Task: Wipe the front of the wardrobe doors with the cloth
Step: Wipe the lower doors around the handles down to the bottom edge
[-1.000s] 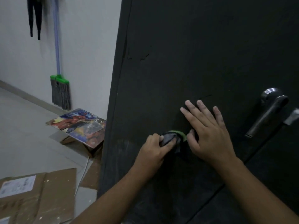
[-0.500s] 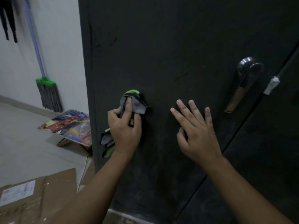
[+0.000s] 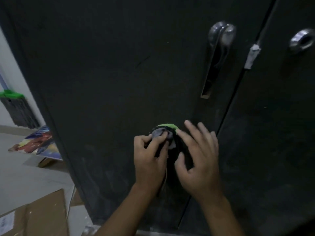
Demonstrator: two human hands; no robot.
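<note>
The black left wardrobe door (image 3: 110, 74) fills most of the head view, with the right door (image 3: 276, 133) beside it. My left hand (image 3: 149, 159) grips a bunched grey cloth with a green edge (image 3: 164, 132) and holds it against the left door, low down near the gap between the doors. My right hand (image 3: 198, 155) lies right next to it with its fingers spread and straight, pressed flat on the same door; its index finger touches the cloth's edge.
A metal lever handle (image 3: 216, 57) hangs above my hands, a round metal fitting (image 3: 302, 40) sits on the right door, and a strip of tape (image 3: 251, 56) bridges the gap. At the left stand a broom (image 3: 15, 108), a colourful board (image 3: 35, 143) and flattened cardboard (image 3: 34, 217).
My left hand has carried the cloth rightward and down across the door until it sits beside my right hand. The view has shifted to the right, bringing the second door in.
</note>
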